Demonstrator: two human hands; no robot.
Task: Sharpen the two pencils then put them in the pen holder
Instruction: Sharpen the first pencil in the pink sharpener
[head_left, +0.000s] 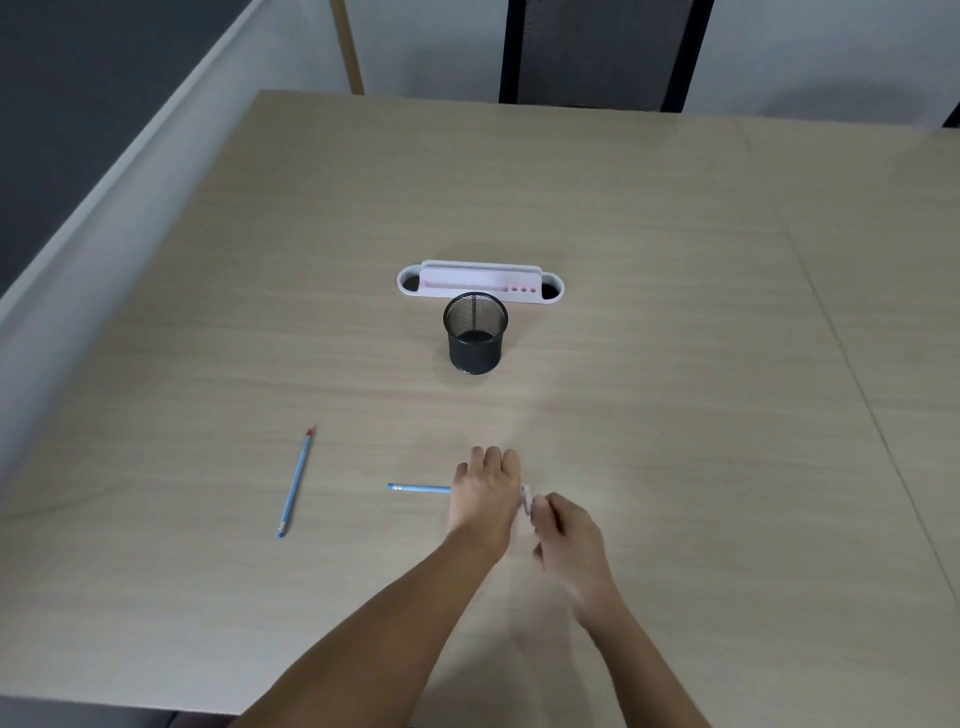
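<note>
My left hand (485, 493) grips a blue pencil (420, 488) that sticks out level to the left, just above the table. My right hand (563, 530) pinches a small pale sharpener (525, 500) at the pencil's hidden right end; the two hands nearly touch. A second blue pencil (295, 480) with a red tip lies loose on the table to the left, pointing away from me. The black mesh pen holder (475, 332) stands upright beyond my hands, with nothing visible inside.
A white and pink desk organiser (480, 283) lies right behind the mesh holder. The wooden table (675, 364) ends at a white partition (104, 208) on the left. Dark chair frames (592, 52) stand past the far edge.
</note>
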